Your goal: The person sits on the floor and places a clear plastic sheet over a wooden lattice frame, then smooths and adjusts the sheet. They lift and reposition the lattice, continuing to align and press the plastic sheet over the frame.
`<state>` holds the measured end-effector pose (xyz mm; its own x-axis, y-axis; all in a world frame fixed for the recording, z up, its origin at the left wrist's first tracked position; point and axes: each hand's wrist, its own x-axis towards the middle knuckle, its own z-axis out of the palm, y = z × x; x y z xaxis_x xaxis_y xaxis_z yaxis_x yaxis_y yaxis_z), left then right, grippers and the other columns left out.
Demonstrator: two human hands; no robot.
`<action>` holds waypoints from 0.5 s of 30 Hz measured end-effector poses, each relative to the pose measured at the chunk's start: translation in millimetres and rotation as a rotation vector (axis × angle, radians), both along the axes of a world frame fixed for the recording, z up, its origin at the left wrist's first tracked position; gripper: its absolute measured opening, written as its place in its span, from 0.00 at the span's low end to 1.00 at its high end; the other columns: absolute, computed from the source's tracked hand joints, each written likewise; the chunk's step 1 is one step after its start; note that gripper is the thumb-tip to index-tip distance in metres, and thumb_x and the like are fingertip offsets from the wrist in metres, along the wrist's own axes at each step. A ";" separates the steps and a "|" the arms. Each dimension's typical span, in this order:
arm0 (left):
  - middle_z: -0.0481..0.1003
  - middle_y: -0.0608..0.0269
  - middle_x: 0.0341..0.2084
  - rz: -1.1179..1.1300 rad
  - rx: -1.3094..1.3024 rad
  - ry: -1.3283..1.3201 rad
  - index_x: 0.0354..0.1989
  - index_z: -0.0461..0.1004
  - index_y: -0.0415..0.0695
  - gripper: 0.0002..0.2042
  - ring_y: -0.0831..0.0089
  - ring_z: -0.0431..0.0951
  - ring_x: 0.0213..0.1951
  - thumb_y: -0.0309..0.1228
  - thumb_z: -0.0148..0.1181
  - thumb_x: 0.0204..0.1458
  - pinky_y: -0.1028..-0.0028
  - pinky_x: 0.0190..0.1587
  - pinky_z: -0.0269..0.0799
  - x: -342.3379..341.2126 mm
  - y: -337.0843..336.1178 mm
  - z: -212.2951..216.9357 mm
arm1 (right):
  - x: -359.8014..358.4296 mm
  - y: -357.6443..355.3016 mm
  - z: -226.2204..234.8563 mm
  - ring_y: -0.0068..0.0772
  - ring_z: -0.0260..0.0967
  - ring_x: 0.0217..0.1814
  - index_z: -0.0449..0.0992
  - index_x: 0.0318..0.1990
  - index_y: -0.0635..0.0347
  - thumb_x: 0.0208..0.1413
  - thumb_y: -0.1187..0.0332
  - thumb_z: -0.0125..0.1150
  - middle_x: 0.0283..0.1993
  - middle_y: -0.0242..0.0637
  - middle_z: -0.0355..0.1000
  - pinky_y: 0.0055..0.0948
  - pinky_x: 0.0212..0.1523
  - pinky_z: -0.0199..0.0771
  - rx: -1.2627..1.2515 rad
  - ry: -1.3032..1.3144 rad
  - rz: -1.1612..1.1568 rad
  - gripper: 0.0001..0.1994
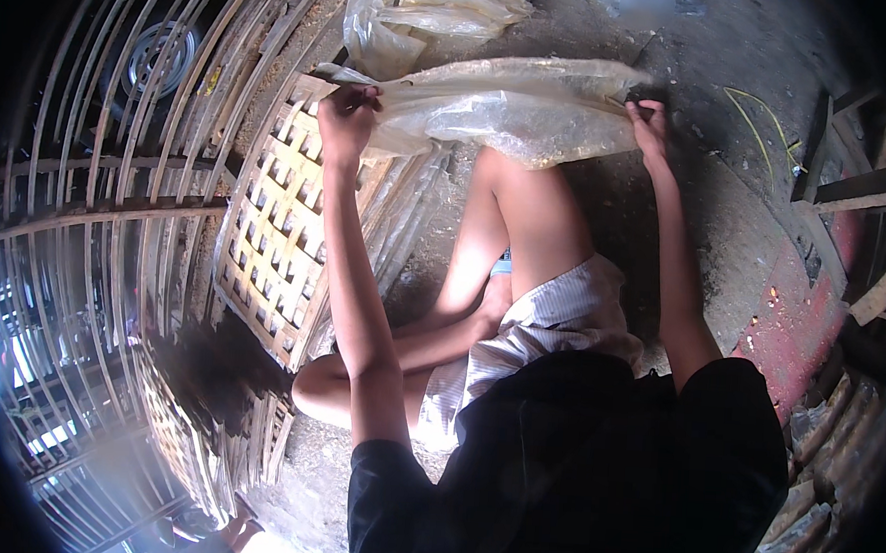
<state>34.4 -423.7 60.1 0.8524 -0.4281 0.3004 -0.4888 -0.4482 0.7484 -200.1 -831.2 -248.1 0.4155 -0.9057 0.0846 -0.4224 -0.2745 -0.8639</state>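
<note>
A cloudy, yellowish plastic bag or sheet (512,105) stretches sideways in front of my knees, creased and partly see-through. At its left end my left hand (347,121) is closed on a gathered edge. The right end is pinched by my right hand (648,127), with thumb and fingers at the edge. Both arms reach forward, and the plastic hangs between them just beyond my raised knee. Whether it is a bag or a flat sheet I cannot tell.
More crumpled clear plastic (447,11) lies beyond on the floor. Woven bamboo panels (281,218) lean at my left, beside a slatted bamboo wall (116,199). A yellow cord (761,133) lies on the right, near wooden pieces (858,198). Stacked packets (802,496) sit behind right.
</note>
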 end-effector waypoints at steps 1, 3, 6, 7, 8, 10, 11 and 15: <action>0.82 0.64 0.26 -0.044 -0.034 -0.027 0.34 0.83 0.33 0.06 0.82 0.76 0.27 0.19 0.59 0.61 0.77 0.32 0.70 -0.6 -19.7 -10.8 | -42.2 -49.1 -1.5 0.31 0.73 0.45 0.73 0.51 0.51 0.62 0.52 0.71 0.43 0.34 0.75 0.34 0.47 0.75 0.093 -0.081 -0.084 0.19; 0.81 0.64 0.26 0.001 -0.105 0.109 0.35 0.83 0.34 0.06 0.83 0.75 0.28 0.20 0.59 0.60 0.78 0.33 0.70 -8.1 -50.0 -16.0 | -97.9 -93.6 6.0 0.31 0.73 0.47 0.71 0.55 0.52 0.62 0.48 0.70 0.45 0.37 0.76 0.36 0.47 0.77 0.269 -0.153 -0.214 0.24; 0.79 0.67 0.26 -0.039 -0.182 0.172 0.35 0.82 0.34 0.05 0.85 0.73 0.29 0.20 0.60 0.61 0.80 0.33 0.68 -10.0 -46.6 -6.3 | -95.2 -48.3 33.4 0.37 0.75 0.55 0.67 0.65 0.57 0.59 0.40 0.68 0.54 0.44 0.76 0.39 0.53 0.79 0.650 -0.228 -0.091 0.37; 0.79 0.68 0.26 -0.065 -0.198 0.207 0.35 0.82 0.35 0.05 0.85 0.73 0.29 0.20 0.60 0.61 0.80 0.33 0.68 -12.3 -49.9 -3.9 | -79.9 -24.4 43.8 0.40 0.76 0.58 0.64 0.69 0.61 0.58 0.36 0.67 0.58 0.47 0.75 0.41 0.58 0.79 0.806 -0.310 0.056 0.43; 0.79 0.69 0.26 -0.107 -0.222 0.249 0.35 0.81 0.35 0.04 0.85 0.73 0.29 0.20 0.61 0.61 0.80 0.33 0.68 -15.7 -59.2 -1.5 | -63.4 -9.4 51.4 0.42 0.75 0.61 0.61 0.71 0.62 0.55 0.33 0.67 0.61 0.49 0.73 0.42 0.62 0.77 0.892 -0.260 0.119 0.48; 0.78 0.69 0.27 -0.099 -0.185 0.256 0.35 0.80 0.35 0.04 0.85 0.73 0.29 0.20 0.61 0.61 0.81 0.34 0.68 -18.3 -58.8 5.7 | -13.0 38.5 63.0 0.40 0.75 0.62 0.64 0.70 0.61 0.50 0.28 0.68 0.63 0.48 0.72 0.41 0.63 0.75 0.959 -0.127 0.302 0.51; 0.78 0.69 0.26 -0.092 -0.181 0.251 0.35 0.80 0.34 0.03 0.85 0.73 0.30 0.20 0.62 0.61 0.81 0.34 0.68 -19.1 -59.5 8.5 | 10.2 51.6 62.1 0.31 0.78 0.50 0.72 0.62 0.58 0.56 0.37 0.68 0.53 0.41 0.77 0.32 0.47 0.79 0.869 0.013 0.313 0.38; 0.78 0.67 0.25 -0.105 -0.117 0.146 0.36 0.80 0.34 0.02 0.83 0.74 0.30 0.19 0.62 0.60 0.79 0.35 0.69 -16.3 -43.0 17.6 | 55.8 84.2 -3.5 0.21 0.65 0.18 0.82 0.32 0.57 0.54 0.67 0.64 0.21 0.29 0.72 0.31 0.18 0.62 0.637 -0.084 0.159 0.05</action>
<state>18.1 -466.7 77.7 0.8428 -0.4865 0.2303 -0.4112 -0.3059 0.8587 -144.3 -747.0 -251.6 0.5640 -0.7170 -0.4097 -0.3431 0.2478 -0.9060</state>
